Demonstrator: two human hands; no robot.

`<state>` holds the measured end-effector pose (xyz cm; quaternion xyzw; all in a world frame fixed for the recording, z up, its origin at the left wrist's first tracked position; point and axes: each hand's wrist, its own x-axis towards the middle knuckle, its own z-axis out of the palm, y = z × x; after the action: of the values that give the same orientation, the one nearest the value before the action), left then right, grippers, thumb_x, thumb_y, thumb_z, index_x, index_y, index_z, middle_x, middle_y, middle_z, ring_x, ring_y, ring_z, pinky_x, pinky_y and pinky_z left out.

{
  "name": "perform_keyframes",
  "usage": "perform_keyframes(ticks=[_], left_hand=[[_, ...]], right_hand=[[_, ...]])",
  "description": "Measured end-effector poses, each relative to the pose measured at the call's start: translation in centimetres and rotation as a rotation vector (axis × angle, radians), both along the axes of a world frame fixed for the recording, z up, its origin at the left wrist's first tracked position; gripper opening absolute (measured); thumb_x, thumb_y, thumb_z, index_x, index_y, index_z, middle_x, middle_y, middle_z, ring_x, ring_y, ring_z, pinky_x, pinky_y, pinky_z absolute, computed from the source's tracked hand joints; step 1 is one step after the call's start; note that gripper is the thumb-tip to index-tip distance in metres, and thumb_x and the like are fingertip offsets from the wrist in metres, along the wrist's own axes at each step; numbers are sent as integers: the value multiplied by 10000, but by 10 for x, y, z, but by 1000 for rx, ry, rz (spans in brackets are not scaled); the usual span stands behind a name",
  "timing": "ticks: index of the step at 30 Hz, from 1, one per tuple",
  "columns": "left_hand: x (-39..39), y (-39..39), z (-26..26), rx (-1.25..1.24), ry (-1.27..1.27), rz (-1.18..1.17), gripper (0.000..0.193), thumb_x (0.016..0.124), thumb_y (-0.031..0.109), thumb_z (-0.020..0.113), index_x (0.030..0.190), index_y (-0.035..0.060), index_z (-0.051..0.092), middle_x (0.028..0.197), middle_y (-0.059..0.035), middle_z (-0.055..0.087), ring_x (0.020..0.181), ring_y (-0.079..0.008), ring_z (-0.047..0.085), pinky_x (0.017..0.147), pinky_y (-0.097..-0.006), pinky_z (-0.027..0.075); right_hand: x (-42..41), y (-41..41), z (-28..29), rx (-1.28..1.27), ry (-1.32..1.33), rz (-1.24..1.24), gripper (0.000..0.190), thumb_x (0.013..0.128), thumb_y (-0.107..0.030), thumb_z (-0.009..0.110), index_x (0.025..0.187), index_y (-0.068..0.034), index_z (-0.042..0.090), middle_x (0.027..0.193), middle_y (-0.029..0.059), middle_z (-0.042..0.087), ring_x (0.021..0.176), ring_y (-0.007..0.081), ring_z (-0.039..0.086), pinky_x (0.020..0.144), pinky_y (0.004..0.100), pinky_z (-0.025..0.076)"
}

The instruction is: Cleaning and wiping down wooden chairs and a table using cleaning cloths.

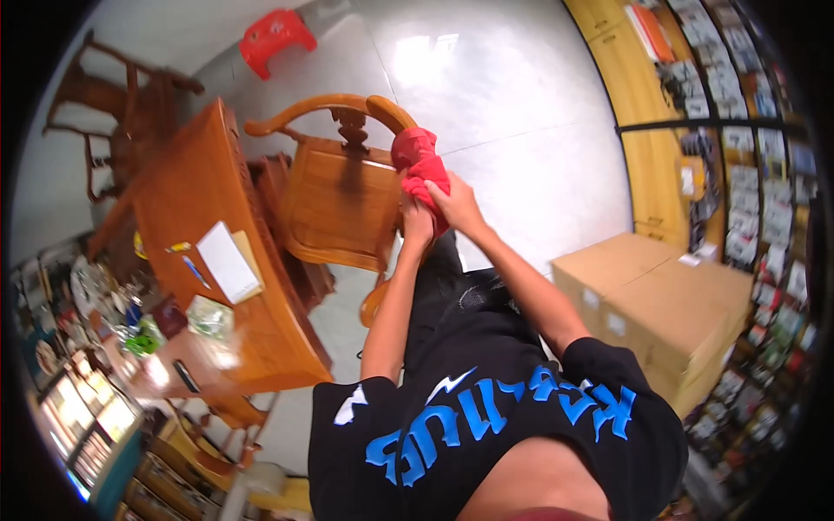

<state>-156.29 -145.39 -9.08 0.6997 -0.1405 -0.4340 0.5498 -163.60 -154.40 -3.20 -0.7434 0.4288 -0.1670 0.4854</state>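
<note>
A bunched red cloth point(423, 176) hangs about the near arm of a wooden armchair point(342, 198), at the end of its curved top rail point(391, 114). My right hand point(459, 203) grips the cloth from the right, thumb on top. Just to the left and lower, my left hand point(417, 218) has hold of its underside, with its fingers partly hidden by the folds. How far the cloth wraps around the arm cannot be made out. The flat seat and carved back splat of the chair show to the left of my hands.
Left of the chair stands a wooden desk point(189, 182) with a notepad point(228, 264), a blue pen point(197, 272) and plastic packets point(210, 318). A red plastic stool point(277, 39) is on the pale floor. Cardboard boxes point(651, 286) sit to my right, before stocked shelves point(749, 189).
</note>
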Motion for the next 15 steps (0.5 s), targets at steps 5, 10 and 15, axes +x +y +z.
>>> perform_keyframes(ticks=[5,10,15], left_hand=[[-16,-31,13,-15,-342,176,470,1026,377,345,1314,16,427,1295,-250,468,1223,-393,457,1040,-441,348],[28,-89,-3,61,-333,294,407,1016,331,318,1155,-12,486,1171,-304,510,1082,-475,475,937,-512,387],[96,-134,-6,116,-144,477,403,999,301,325,1171,-18,504,1211,-334,500,1095,-491,501,921,-544,398]], right_hand=[[27,-19,34,34,-13,-18,314,907,-222,608,1077,39,577,991,257,623,936,419,596,832,438,468],[90,-87,43,-27,124,246,308,917,-214,609,1088,38,560,973,264,652,920,370,655,804,389,496],[176,-134,28,-175,244,588,341,903,-239,604,1048,63,539,951,280,622,897,437,613,805,448,480]])
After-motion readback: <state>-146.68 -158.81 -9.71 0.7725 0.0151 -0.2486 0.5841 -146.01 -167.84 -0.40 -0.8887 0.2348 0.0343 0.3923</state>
